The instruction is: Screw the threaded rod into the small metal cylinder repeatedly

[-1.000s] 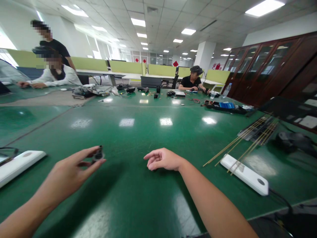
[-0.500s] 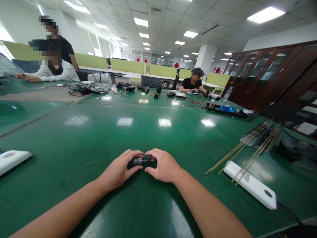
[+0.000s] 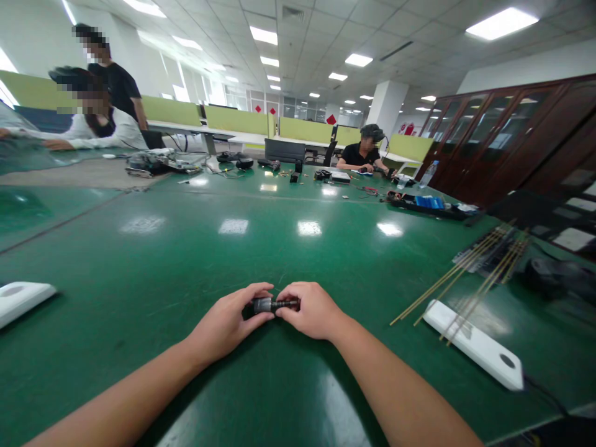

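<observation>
Right between the person's two hands is the dark cylinder [image 3: 263, 305], lying on its side over the green desk [image 3: 233, 261] (can't tell if it's touching). Left hand [image 3: 223, 323] is on its left end, fingers and thumb curled in a loose C with the barrel tucked between them. Right hand [image 3: 314, 310] is just off its right end, curled tighter, thumb and fingertips pinching a thin shaft [image 3: 285, 304] that lines up with the barrel. One piece or two? The join's too small to tell, tbh.

Best guess on handling: light, stiff, no give, probably a bit slick since it's round, so it could roll in the fingers. Fat barrel's the place to grab; the skinny shaft looks like the bit to go easy on, fingertips only, no bending it sideways.

Well off to the cylinder's right there's a white bar [image 3: 475, 344] with a couple of brass-coloured rods [image 3: 465, 261] crossing it. Way beyond the cylinder, over to its right, sit a black tray [image 3: 426, 212] with blue stuff in it, a clear bottle [image 3: 429, 174] and a co-worker [image 3: 354, 156] in a black top.
</observation>
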A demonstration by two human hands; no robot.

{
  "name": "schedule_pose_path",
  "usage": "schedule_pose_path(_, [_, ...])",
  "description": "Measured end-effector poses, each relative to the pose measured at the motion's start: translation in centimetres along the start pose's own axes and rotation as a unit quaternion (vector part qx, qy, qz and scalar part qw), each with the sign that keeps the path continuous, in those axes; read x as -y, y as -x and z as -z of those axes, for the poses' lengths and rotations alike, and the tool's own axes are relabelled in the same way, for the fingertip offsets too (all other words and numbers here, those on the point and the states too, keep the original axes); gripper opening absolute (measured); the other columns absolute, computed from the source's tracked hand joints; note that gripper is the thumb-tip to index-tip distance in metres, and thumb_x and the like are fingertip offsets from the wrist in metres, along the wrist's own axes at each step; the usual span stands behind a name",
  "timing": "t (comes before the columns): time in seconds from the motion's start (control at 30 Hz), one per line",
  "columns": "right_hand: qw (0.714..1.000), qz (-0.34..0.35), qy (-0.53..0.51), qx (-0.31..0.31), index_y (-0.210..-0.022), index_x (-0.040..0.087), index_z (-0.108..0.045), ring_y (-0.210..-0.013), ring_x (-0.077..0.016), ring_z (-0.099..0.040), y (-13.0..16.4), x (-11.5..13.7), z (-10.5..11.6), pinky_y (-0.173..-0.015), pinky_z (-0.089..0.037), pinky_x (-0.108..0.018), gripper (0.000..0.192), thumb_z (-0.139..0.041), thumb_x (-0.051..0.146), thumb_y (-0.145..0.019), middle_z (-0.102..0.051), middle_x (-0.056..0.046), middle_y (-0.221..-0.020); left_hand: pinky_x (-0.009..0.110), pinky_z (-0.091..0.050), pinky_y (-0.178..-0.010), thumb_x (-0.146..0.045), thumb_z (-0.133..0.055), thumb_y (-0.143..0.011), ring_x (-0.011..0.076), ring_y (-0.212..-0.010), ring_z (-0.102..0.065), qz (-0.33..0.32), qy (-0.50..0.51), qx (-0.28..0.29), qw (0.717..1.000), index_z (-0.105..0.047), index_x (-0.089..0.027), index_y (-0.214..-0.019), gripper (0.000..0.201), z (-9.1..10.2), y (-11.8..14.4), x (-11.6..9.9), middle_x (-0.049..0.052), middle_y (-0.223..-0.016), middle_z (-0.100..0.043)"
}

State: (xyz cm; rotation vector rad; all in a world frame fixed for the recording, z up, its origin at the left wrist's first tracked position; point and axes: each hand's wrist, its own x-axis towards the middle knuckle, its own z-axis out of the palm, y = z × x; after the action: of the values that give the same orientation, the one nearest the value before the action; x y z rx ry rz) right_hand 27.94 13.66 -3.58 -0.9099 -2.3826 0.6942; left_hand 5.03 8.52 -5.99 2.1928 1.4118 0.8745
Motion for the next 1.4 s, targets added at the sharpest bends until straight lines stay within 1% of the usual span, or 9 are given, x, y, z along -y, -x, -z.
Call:
schedule_pose_path(0.1, [1.000,-0.002,0.001,0.000,-0.098,0.022,-0.073,-0.082,-0.0166,-0.061,0.12,0.08,0.16,-0.074,-0.043,-0.027,0.016,-0.070,0.030,-0.084,-0.070,-0.003,-0.091,0.035,-0.050,-0.102,-0.040,-0.067,-0.091,0.0193,-0.112,-0.063,0.010,0.012,0.003,1.000,-0.047,-0.033,-0.135,0.049,-0.04,0.01,-0.17,0.000,-0.122,-0.066])
schedule_pose_path(0.33, [1.000,0.001,0.010,0.003,-0.097,0.022,-0.072,-0.082,-0.0169,-0.061,0.23,0.02,0.46,-0.074,-0.043,-0.028,0.016,-0.070,0.033,-0.085,-0.070,-0.003,-0.090,0.036,-0.050,-0.104,-0.039,-0.067,-0.091,0.0202,-0.114,-0.062,0.014,0.008,-0.006,1.000,-0.049,-0.032,-0.134,0.047,-0.06,-0.02,-0.23,0.001,-0.127,-0.064])
schedule_pose_path(0.67, [1.000,-0.001,0.018,0.002,-0.096,0.021,-0.071,-0.081,-0.0168,-0.061,0.24,0.01,0.51,-0.073,-0.043,-0.028,0.015,-0.069,0.032,-0.086,-0.069,-0.003,-0.089,0.039,-0.051,-0.103,-0.039,-0.067,-0.090,0.0226,-0.112,-0.064,0.010,0.006,-0.014,1.000,-0.052,-0.030,-0.132,0.046,0.10,-0.07,-0.16,0.004,-0.125,-0.065])
schedule_pose_path(1.07, [1.000,-0.004,0.025,0.004,-0.097,0.021,-0.070,-0.081,-0.0171,-0.061,0.27,-0.10,0.44,-0.073,-0.043,-0.028,0.015,-0.069,0.032,-0.086,-0.069,-0.003,-0.089,0.039,-0.053,-0.100,-0.038,-0.067,-0.089,0.0226,-0.109,-0.065,0.007,0.024,-0.018,1.000,-0.052,-0.029,-0.131,0.046,0.21,-0.13,-0.35,0.004,-0.120,-0.067])
schedule_pose_path(1.27, [1.000,0.000,0.025,0.000,-0.097,0.021,-0.070,-0.080,-0.0168,-0.061,0.32,-0.14,0.62,-0.072,-0.043,-0.028,0.015,-0.069,0.032,-0.086,-0.069,-0.003,-0.089,0.036,-0.051,-0.100,-0.037,-0.068,-0.089,0.0204,-0.109,-0.064,0.015,0.019,-0.017,1.000,-0.052,-0.032,-0.130,0.045,0.29,-0.21,-0.41,0.001,-0.122,-0.066])
schedule_pose_path(1.4, [1.000,-0.005,0.029,-0.001,-0.097,0.021,-0.070,-0.080,-0.0171,-0.061,0.33,-0.13,0.68,-0.072,-0.043,-0.028,0.016,-0.069,0.032,-0.085,-0.069,-0.003,-0.090,0.036,-0.051,-0.099,-0.038,-0.068,-0.089,0.0203,-0.107,-0.064,0.016,0.020,-0.015,1.000,-0.052,-0.032,-0.130,0.045,0.39,-0.16,-0.52,0.001,-0.121,-0.066])
